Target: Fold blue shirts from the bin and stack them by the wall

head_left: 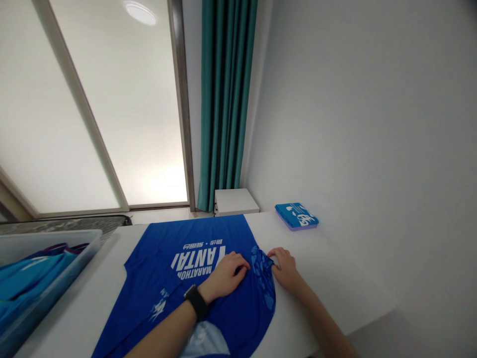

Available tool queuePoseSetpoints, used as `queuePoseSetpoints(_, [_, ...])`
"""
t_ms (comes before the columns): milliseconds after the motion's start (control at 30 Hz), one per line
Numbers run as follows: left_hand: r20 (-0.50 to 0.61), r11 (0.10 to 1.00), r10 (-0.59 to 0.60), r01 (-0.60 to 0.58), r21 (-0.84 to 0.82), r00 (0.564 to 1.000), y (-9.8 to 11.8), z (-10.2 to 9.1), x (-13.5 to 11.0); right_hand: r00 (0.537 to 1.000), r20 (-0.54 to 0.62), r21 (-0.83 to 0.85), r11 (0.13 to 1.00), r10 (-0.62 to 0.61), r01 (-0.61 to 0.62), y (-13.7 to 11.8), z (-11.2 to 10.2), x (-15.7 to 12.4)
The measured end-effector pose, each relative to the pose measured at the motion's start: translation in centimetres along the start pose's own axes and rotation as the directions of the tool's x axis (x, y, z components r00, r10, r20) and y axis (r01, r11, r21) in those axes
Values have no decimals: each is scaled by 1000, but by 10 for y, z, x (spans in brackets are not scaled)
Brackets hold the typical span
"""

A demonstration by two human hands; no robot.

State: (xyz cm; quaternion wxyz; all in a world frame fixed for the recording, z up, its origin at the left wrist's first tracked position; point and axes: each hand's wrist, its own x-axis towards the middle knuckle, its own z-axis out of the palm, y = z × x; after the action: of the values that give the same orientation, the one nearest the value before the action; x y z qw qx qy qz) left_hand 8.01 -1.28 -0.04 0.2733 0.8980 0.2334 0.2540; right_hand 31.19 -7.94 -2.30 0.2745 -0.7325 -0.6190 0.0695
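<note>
A blue T-shirt (156, 248) with white "YANTAI MARATHON" lettering lies spread on the white table (313, 263), its print upside down to me. My left hand (229, 273), with a dark watch on the wrist, rests on the shirt beside the lettering. Its thumb and forefinger come together at the cloth near the sleeve. On the right, my right hand (285, 268) pinches the edge of the bunched sleeve (263, 268), which has a lighter blue pattern. A pale patch of cloth (206, 340) shows below my left forearm.
A translucent bin (87, 248) holding blue and dark garments (33, 276) stands at the left. Folded blue clothing (297, 215) sits at the table's far right, near the wall. Behind the table are a small white cabinet (236, 201), a green curtain (227, 104) and frosted sliding doors (122, 109).
</note>
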Motion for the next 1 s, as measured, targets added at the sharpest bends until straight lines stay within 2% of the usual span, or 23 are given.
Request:
queuePoseSetpoints(100, [7,1000,2,-2,7,1000,0,0,0,995,27,-19,996,-92,92,-6,-1,-8])
queuePoseSetpoints(167, [7,1000,6,-6,9,1000,1,0,0,995,16,69,993,-99,98,-7,-2,-7])
queuePoseSetpoints(267, [6,1000,10,-10,7,1000,1,-1,0,1000,-23,327,945,2,6,-4,-5,3])
queuePoseSetpoints(333, [5,1000,9,-9,10,1000,1,-1,0,997,-22,435,899,73,-56,1,-8,12])
queuePoseSetpoints(533, [23,1000,15,-16,19,1000,0,0,0,982,47,525,831,184,-181,9,-13,34])
queuePoseSetpoints(700, [13,1000,14,-14,26,1000,0,0,0,976,-2,573,800,219,-178,6,-6,41])
queuePoseSetpoints(800, [14,1000,18,-19,21,1000,1,-1,0,985,-70,457,883,159,-110,5,3,34])
queuePoseSetpoints(900, [16,999,18,-18,27,1000,0,0,0,982,-166,72,994,92,-81,5,9,18])
queuePoseSetpoints(1000, [18,999,10,-11,37,1000,0,0,0,981,-187,-264,959,56,-105,7,8,1])
